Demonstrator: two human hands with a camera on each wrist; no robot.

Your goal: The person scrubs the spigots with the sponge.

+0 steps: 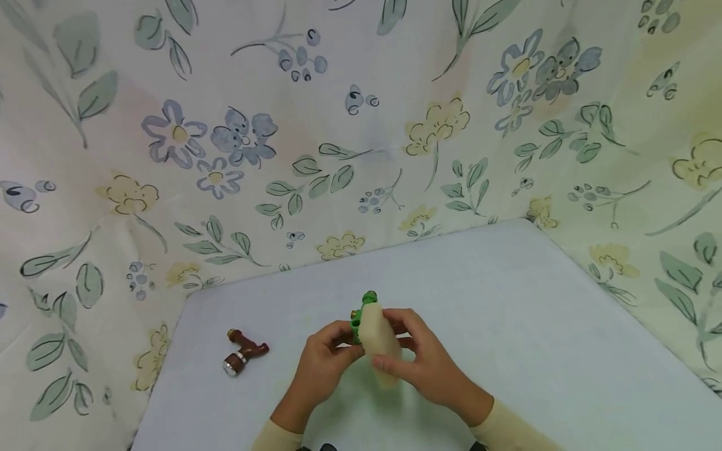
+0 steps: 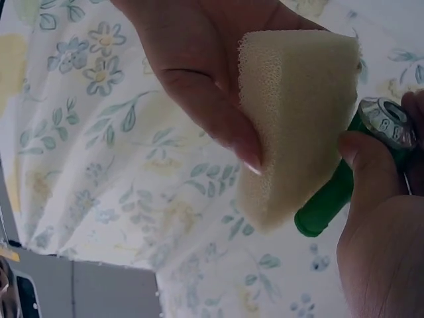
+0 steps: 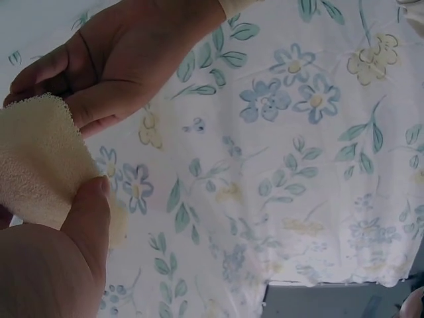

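Over the table, my left hand (image 1: 327, 360) grips a green faucet (image 2: 328, 199) with a silvery ring, its thumb pressed along the body in the left wrist view. My right hand (image 1: 423, 363) holds a thick cream-coloured sponge (image 1: 376, 335) between thumb and fingers. The sponge is right up against the faucet and hides part of it in the head view. From the right wrist camera, the sponge (image 3: 40, 156) covers the faucet.
A brown faucet (image 1: 244, 351) with a brass-coloured end and a silvery ring lies on the white table (image 1: 479, 300), left of my hands. Flower-patterned cloth (image 1: 338, 125) hangs behind the table and along its sides.
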